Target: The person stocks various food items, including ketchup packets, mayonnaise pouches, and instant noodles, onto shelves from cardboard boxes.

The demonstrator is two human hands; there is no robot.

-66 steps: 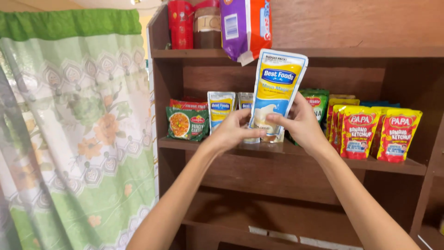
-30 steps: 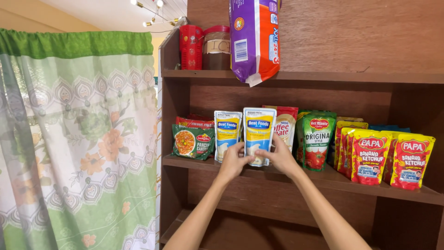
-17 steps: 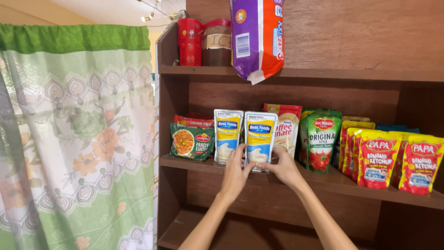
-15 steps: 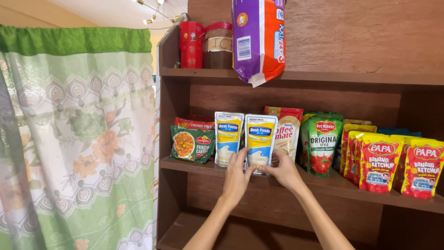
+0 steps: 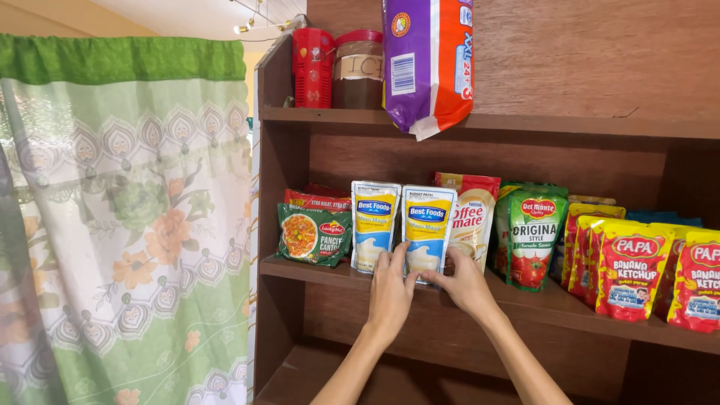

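Pouch [image 5: 426,227], white, blue and yellow, stands upright on the middle shelf [image 5: 337,271], long axis vertical, label outward, just beside a matching pouch [image 5: 373,223]. Left hand [image 5: 390,294] and right hand [image 5: 465,283] grasp its base. Green noodle pack [image 5: 313,234] stands left; green sauce pouch [image 5: 534,237] and red ketchup pouches [image 5: 631,266] right. Above: red container [image 5: 313,67], dark-filled jar [image 5: 359,70], purple-orange bag [image 5: 427,64].
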